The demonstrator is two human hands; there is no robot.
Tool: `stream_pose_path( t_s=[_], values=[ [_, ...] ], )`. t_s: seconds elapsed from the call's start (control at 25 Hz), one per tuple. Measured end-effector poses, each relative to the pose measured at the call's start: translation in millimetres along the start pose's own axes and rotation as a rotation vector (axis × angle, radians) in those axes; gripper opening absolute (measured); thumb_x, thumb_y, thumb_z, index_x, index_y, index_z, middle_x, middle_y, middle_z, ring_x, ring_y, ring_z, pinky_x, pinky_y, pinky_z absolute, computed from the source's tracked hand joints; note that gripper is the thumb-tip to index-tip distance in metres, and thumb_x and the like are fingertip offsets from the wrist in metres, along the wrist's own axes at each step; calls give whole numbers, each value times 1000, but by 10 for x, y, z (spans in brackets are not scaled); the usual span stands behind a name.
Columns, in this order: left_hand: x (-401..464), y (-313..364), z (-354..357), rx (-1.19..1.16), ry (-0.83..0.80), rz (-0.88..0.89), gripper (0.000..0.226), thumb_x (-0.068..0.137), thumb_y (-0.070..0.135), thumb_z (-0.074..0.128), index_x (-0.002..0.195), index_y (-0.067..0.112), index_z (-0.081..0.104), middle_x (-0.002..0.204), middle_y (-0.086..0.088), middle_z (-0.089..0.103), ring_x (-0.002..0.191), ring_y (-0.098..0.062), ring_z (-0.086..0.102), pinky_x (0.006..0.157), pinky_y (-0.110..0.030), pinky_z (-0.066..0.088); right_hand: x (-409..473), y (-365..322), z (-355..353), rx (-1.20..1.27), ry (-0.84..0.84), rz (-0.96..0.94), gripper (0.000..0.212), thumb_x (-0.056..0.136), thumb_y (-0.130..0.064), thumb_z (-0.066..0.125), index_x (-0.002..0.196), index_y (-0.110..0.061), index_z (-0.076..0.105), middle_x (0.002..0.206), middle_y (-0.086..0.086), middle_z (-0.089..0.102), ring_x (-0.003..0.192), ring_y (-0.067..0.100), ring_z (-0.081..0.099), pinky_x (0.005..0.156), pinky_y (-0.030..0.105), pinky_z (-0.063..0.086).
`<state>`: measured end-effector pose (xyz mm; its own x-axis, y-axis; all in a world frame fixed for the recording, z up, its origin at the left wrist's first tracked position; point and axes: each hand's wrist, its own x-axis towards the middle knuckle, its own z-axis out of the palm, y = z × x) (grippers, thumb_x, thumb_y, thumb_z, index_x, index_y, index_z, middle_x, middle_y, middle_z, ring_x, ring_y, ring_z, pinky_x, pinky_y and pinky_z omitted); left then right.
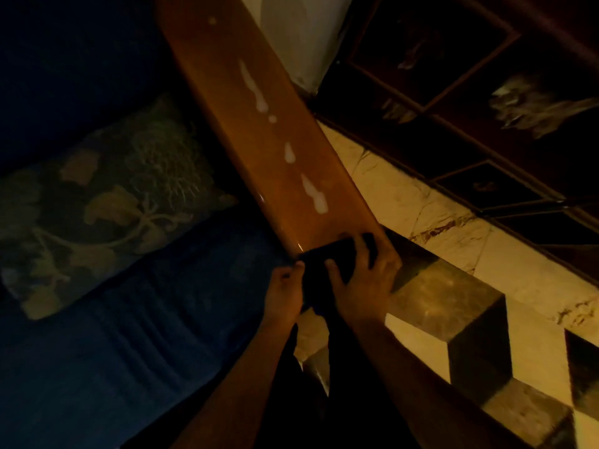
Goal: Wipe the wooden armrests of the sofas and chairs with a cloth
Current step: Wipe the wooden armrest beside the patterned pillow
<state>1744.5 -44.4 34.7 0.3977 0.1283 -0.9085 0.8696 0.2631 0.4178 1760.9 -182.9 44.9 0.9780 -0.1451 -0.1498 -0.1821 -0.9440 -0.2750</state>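
Dim sofa (136, 335); patterned cushion (107, 202) beside armrest (269, 124)

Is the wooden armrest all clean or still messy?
Still messy. The armrest has whitish streaks along its top, ahead of the dark cloth at the near end.

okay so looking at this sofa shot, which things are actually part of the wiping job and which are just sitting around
Part of the job: dark cloth, wooden armrest with pale streaks, right hand pressing the cloth, left hand pinching its edge.

Just there: patterned cushion, blue sofa seat, tiled floor.
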Motion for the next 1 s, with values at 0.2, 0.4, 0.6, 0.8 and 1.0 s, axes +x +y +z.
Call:
stream_pose_path(
  t_s=[0.2, 0.4, 0.6, 0.8, 1.0],
  values=[
    [189, 91, 60, -184, 66, -53, 57, 94, 63, 37, 119, 21, 66, 116, -14, 73, 102, -29, 71, 94, -55, 56, 107, 19, 321, -195, -120, -159, 95, 84, -88, 40, 162, -36, 21, 172, 15, 9, 157, 44, 2, 125, 63, 7],
    [316, 309, 303, -315, 222, -50, 64, 95, 64, 37, 137, 20, 58, 128, -11, 67, 115, -28, 65, 107, -53, 46, 836, 66, 197, -205, -131, -254, 99, 78, -94, 35, 160, -40, 22, 166, 19, 25, 144, 53, 32, 110, 64, 34],
    [292, 399, 533, -404, 395, -3, 67, 90, 69, 31, 137, 31, 59, 129, -1, 68, 116, -21, 64, 109, -49, 45, 1988, 129, 83, 505, -675, -37, 105, 65, -88, 63, 152, -36, 38, 140, -7, 61, 125, 18, 61, 97, 30, 51],
    [304, 399, 643, -485, 516, 2, 48, 88, 68, 38, 98, 41, 76, 110, -2, 77, 107, -22, 69, 104, -52, 49, 1597, 747, 74, 614, -765, 65, 98, 56, -89, 72, 137, -38, 52, 123, -20, 66, 118, 11, 65, 99, 42, 56],
    [306, 380, 608, -506, 512, 0, 56, 85, 69, 42, 107, 29, 75, 110, -6, 77, 108, -26, 70, 103, -57, 49, 1292, 853, -162, 428, -752, -76, 120, 58, -94, 64, 155, -37, 22, 148, -21, 45, 133, 2, 45, 105, 37, 49]
  ],
)
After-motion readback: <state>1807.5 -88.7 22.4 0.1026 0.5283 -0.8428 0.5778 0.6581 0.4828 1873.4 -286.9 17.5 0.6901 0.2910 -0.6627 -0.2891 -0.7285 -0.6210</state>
